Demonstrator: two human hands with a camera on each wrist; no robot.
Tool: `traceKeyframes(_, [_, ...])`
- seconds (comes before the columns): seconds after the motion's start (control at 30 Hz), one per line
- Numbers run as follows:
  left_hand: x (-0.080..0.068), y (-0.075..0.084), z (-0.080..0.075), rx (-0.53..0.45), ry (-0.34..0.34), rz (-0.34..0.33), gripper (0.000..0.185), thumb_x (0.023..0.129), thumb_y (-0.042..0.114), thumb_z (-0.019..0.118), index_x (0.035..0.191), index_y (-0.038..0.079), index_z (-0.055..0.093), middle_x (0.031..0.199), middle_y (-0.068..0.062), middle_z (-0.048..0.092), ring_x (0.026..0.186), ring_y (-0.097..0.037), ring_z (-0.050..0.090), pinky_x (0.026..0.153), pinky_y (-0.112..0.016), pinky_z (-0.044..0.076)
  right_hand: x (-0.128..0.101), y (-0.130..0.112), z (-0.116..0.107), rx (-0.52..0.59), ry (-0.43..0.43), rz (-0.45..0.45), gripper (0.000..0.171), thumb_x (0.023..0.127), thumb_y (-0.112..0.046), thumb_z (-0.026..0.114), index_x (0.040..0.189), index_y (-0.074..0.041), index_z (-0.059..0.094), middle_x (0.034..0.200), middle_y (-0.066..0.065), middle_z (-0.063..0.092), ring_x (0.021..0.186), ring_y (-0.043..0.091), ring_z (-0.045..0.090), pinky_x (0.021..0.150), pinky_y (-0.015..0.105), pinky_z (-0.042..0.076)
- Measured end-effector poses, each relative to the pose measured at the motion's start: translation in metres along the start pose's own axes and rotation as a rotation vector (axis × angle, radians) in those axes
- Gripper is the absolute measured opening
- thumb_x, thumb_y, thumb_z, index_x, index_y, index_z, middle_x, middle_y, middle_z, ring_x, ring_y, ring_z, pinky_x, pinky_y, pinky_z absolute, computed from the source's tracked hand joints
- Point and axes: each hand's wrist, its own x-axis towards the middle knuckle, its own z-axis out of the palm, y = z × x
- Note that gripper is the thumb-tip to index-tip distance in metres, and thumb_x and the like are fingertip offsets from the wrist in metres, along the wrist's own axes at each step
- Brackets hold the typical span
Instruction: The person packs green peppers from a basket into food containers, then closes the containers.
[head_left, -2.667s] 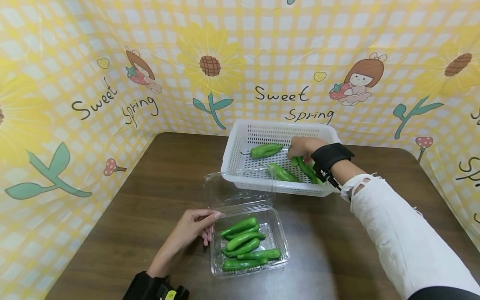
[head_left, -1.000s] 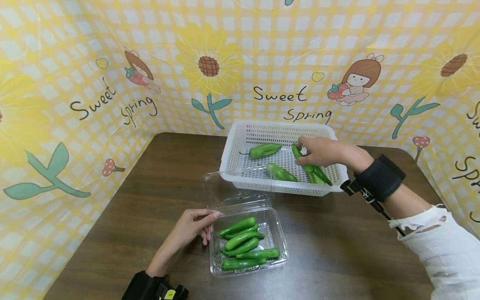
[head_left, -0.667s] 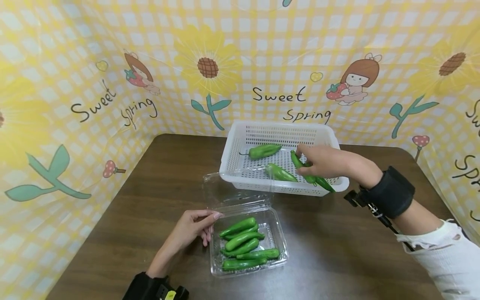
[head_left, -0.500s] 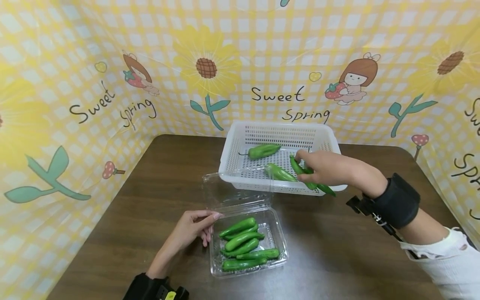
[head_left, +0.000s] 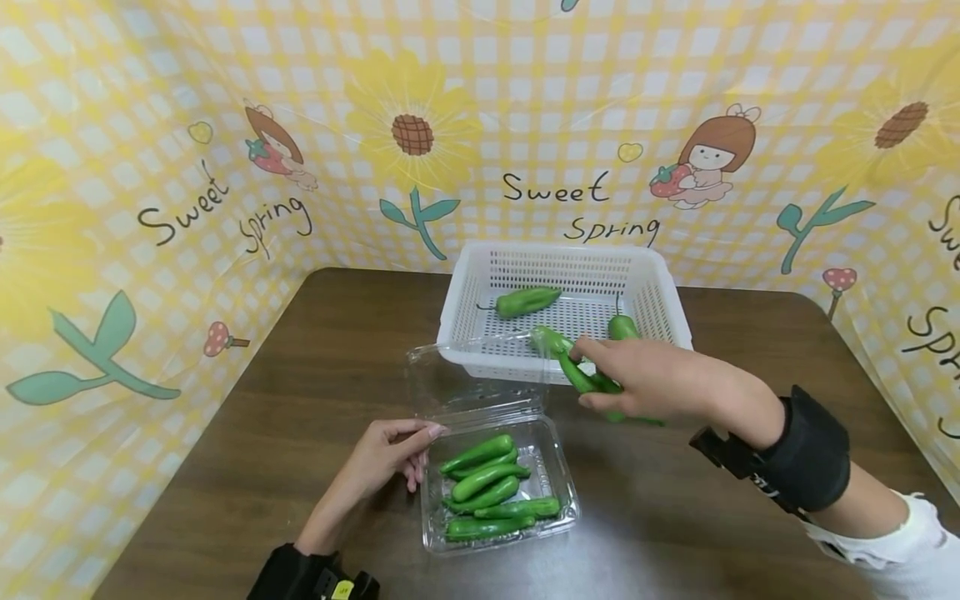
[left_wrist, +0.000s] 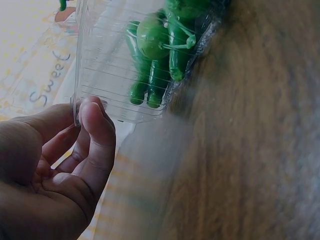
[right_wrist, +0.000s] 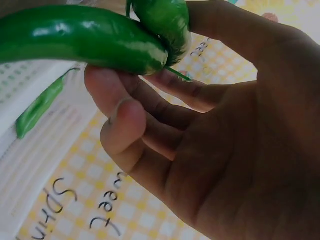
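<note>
My left hand (head_left: 390, 454) pinches the left rim of a clear plastic clamshell box (head_left: 564, 467) near its hinge, thumb on top. Inside the box lie several slim green chili peppers (head_left: 501, 528); its lid (head_left: 480, 371) stands raised at the back. Two green peppers (right_wrist: 85, 40) are held in my right hand (head_left: 660, 379), pinched between thumb and fingers, just over the front edge of a white perforated basket (head_left: 487, 271). Left in the basket are a wider green pepper (head_left: 528, 302) at the back, another (head_left: 552, 340) partly covered by the held ones, and one (head_left: 622, 327) behind my hand.
The basket stands at the back of the brown wooden table (head_left: 300, 400), against a yellow checked cloth (head_left: 555, 92) that hangs on the back and sides. The raised lid overlaps the basket's front left corner in the head view.
My right hand has picked two green peppers out of the basket and brought them forward over its front rim. My left hand has stayed on the box rim.
</note>
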Motion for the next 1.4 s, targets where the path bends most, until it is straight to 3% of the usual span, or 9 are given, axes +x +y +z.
traceKeyframes(0.17, [0.000,0.001,0.000,-0.002,-0.004,0.006,0.035,0.102,0.022,0.058,0.123,-0.004,0.066,0.068,-0.010,0.059,0.050,-0.012,0.061,0.046,-0.038,0.059,0.000,-0.013,0.009,-0.068,0.031,-0.085,0.038,0.097,-0.030,0.064,0.128,-0.014,0.048,0.088,-0.005,0.056,0.063,0.003,0.047,0.055,0.020,0.043])
traceKeyframes(0.47, [-0.001,0.000,0.000,-0.013,0.000,0.005,0.035,0.101,0.022,0.059,0.123,-0.005,0.066,0.069,-0.008,0.059,0.051,-0.012,0.061,0.046,-0.038,0.059,0.009,-0.028,0.031,-0.158,0.061,-0.251,0.028,0.095,-0.024,0.067,0.112,-0.012,0.049,0.079,-0.006,0.051,0.061,0.003,0.044,0.053,0.017,0.041])
traceKeyframes(0.73, [0.000,-0.001,0.000,-0.010,-0.008,0.008,0.035,0.101,0.022,0.058,0.123,-0.004,0.066,0.068,-0.008,0.059,0.051,-0.012,0.061,0.046,-0.038,0.059,0.019,-0.042,0.045,-0.185,-0.036,-0.223,0.033,0.095,-0.030,0.066,0.117,-0.013,0.048,0.085,-0.006,0.052,0.065,0.006,0.048,0.056,0.020,0.045])
traceKeyframes(0.9, [0.000,0.000,0.000,-0.005,-0.005,0.012,0.035,0.101,0.022,0.059,0.122,-0.004,0.067,0.068,-0.009,0.059,0.051,-0.012,0.061,0.046,-0.038,0.058,0.026,-0.049,0.053,-0.211,-0.023,-0.278,0.031,0.095,-0.030,0.066,0.111,-0.014,0.046,0.081,-0.007,0.045,0.065,0.006,0.044,0.055,0.020,0.039])
traceKeyframes(1.07, [0.001,0.001,0.000,0.002,-0.005,0.013,0.034,0.101,0.022,0.059,0.122,-0.003,0.067,0.068,-0.010,0.059,0.051,-0.013,0.061,0.045,-0.039,0.058,0.030,-0.053,0.057,-0.259,-0.005,-0.311,0.035,0.095,-0.032,0.067,0.115,-0.014,0.046,0.084,-0.006,0.048,0.069,0.007,0.045,0.056,0.020,0.039])
traceKeyframes(1.23, [0.001,0.002,0.000,0.013,-0.003,0.012,0.034,0.101,0.023,0.059,0.122,-0.002,0.067,0.068,-0.010,0.059,0.050,-0.012,0.061,0.045,-0.040,0.058,0.036,-0.063,0.062,-0.297,-0.045,-0.316,0.042,0.096,-0.036,0.066,0.127,-0.015,0.046,0.093,-0.004,0.057,0.075,0.007,0.053,0.062,0.022,0.049])
traceKeyframes(1.4, [0.000,0.000,0.000,0.003,0.003,-0.007,0.035,0.101,0.024,0.059,0.123,-0.002,0.067,0.068,-0.008,0.059,0.051,-0.012,0.061,0.046,-0.039,0.058,0.041,-0.075,0.070,-0.358,-0.051,-0.362,0.044,0.096,-0.039,0.064,0.128,-0.016,0.047,0.099,-0.003,0.058,0.081,0.007,0.057,0.065,0.022,0.054])
